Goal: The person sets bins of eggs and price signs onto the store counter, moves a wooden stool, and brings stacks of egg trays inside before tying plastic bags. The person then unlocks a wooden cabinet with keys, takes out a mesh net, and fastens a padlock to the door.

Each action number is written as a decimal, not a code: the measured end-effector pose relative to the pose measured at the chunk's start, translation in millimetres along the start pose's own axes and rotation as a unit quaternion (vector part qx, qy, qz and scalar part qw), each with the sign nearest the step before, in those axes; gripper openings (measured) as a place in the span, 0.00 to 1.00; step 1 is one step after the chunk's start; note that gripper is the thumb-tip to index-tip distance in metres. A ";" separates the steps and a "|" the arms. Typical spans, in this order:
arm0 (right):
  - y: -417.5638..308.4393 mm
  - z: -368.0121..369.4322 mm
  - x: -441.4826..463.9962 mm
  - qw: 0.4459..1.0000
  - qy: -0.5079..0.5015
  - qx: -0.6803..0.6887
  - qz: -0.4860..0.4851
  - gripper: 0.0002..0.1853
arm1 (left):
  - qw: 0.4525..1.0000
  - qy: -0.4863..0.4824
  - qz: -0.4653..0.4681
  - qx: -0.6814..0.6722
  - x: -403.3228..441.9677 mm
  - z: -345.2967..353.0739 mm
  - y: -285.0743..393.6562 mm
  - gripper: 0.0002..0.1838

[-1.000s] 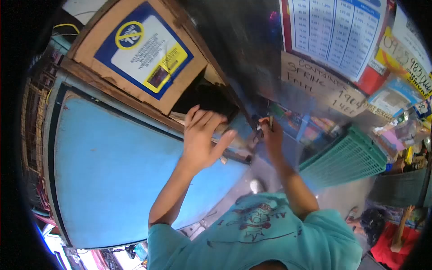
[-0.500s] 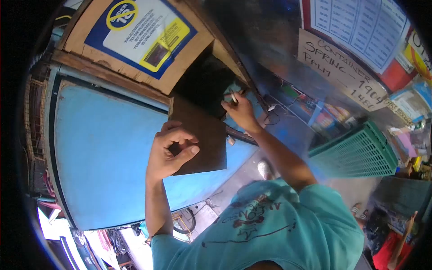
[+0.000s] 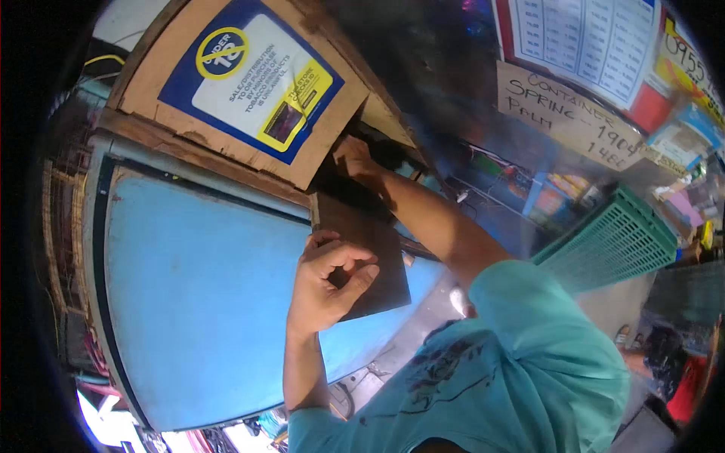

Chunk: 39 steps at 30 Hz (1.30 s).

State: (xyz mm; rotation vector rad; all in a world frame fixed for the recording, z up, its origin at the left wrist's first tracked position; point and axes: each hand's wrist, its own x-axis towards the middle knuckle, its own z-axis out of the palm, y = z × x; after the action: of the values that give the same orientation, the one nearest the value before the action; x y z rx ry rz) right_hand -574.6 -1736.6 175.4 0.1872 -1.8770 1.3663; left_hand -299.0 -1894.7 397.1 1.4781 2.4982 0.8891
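My right hand (image 3: 355, 157) reaches into the dark opening (image 3: 389, 155) of the wooden cabinet; its fingers are in shadow and I cannot make out what they hold. My left hand (image 3: 328, 283) is in front of a brown wooden panel (image 3: 381, 257) below the opening. Its fingers curl loosely, with a gap between thumb and forefinger and nothing visible in that gap. Whether it touches the panel I cannot tell. A tobacco age-warning sign (image 3: 253, 90) is fixed to the cabinet's front (image 3: 162, 124), above a light blue panel (image 3: 204, 302).
A green plastic crate (image 3: 615, 245) stands to the right. Above it hang a handwritten cardboard price sign (image 3: 570, 117) and a printed price list (image 3: 581, 45). Part of another person in red (image 3: 687, 389) shows at the lower right edge.
My right hand has gone up and left, deeper into the opening; the small white stick it held is out of sight. My left hand keeps its curled shape. The view has shifted.
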 end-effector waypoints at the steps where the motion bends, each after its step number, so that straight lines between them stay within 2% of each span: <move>1: 5.8 -2.1 -6.1 1.000 0.009 0.000 -0.016 0.24 | 1.000 -0.004 0.012 0.006 2.2 0.1 0.0 0.07; 5: -17.2 -23.5 -54.4 0.982 0.105 -0.124 -0.099 0.25 | 0.999 0.007 0.034 0.018 8.6 2.8 7.0 0.10; 8: -78.2 -87.4 -91.8 0.983 -0.095 -0.113 0.105 0.25 | 0.998 0.025 0.055 0.018 9.1 8.3 4.5 0.10; 10: -66.2 -107.4 -144.9 0.997 0.034 0.053 0.034 0.26 | 0.999 0.027 0.044 0.007 7.2 7.6 7.6 0.10; 11: -83.8 -139.2 -161.2 0.989 -0.003 0.037 0.142 0.25 | 0.999 0.036 0.038 0.006 7.8 6.9 8.5 0.10; 12: -128.6 -180.0 -167.7 0.984 -0.008 0.018 0.176 0.23 | 0.998 0.047 0.035 -0.007 6.5 6.4 6.9 0.10; 13: -119.7 -191.1 -205.3 0.965 0.100 -0.087 0.226 0.21 | 0.998 0.056 0.031 -0.021 3.8 6.4 3.3 0.09; 14: -144.4 -222.4 -209.6 0.965 0.068 0.060 0.245 0.21 | 0.997 0.065 0.030 -0.034 1.2 7.0 -0.4 0.09; 16: -172.1 -276.1 -237.1 0.954 0.072 0.191 0.220 0.22 | 0.994 0.081 0.021 -0.075 -4.8 8.3 -12.9 0.08; 17: -178.4 -290.1 -261.4 0.961 0.109 0.177 0.181 0.22 | 0.992 0.093 0.020 -0.086 -7.6 9.1 -15.4 0.06; 19: -228.5 -322.7 -262.9 0.977 0.117 0.089 0.153 0.21 | 0.965 0.109 -0.093 -0.219 -11.9 13.8 -6.6 0.03; 21: -266.3 -363.5 -269.8 0.982 0.085 0.057 0.160 0.18 | 0.959 0.135 -0.083 -0.234 -9.3 22.0 -2.3 0.02; 23: -287.8 -391.2 -283.5 0.968 0.065 0.082 0.230 0.15 | 0.944 0.173 -0.060 -0.276 -0.8 32.4 6.3 0.06; 26: -304.5 -418.9 -322.4 0.917 0.088 0.139 0.364 0.09 | 0.931 0.250 -0.047 -0.260 17.5 54.3 19.5 0.12; 29: -311.4 -441.7 -374.6 0.894 0.134 0.082 0.421 0.10 | 0.966 0.201 0.011 -0.164 40.5 68.8 22.4 0.16; 30: -312.9 -447.9 -393.9 0.890 0.148 0.077 0.424 0.11 | 0.981 0.191 0.035 -0.022 49.2 72.8 17.3 0.18; 32: -308.2 -455.9 -427.3 0.895 0.183 0.060 0.402 0.11 | 0.947 0.271 0.151 0.080 72.1 94.7 7.7 0.17; 33: -316.7 -459.4 -436.2 0.888 0.194 0.036 0.415 0.10 | 0.940 0.283 0.137 0.131 86.8 100.8 -4.6 0.16; 34: -326.7 -462.4 -441.4 0.885 0.203 0.035 0.417 0.13 | 0.940 0.257 0.114 0.193 96.0 100.3 19.2 0.15; 35: -335.6 -465.3 -445.7 0.881 0.212 0.035 0.422 0.17 | 0.950 0.232 0.114 0.172 112.5 101.4 9.9 0.15; 37: -337.5 -468.3 -463.6 0.879 0.216 0.032 0.424 0.14 | 0.915 0.275 0.179 0.235 129.7 104.2 -6.2 0.19; 38: -348.4 -468.3 -462.6 0.878 0.247 0.048 0.407 0.14 | 0.885 0.331 0.214 0.246 138.0 106.7 -20.8 0.21; 39: -362.2 -465.0 -459.1 0.879 0.272 0.066 0.387 0.13 | 0.874 0.333 0.178 0.306 138.7 105.3 -27.8 0.21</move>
State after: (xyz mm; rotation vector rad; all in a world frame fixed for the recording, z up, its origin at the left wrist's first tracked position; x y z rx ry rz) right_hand 165.0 -1631.7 187.9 -0.8923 -1.3973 1.8137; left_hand -353.6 -1744.3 323.1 2.1850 3.2915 0.7830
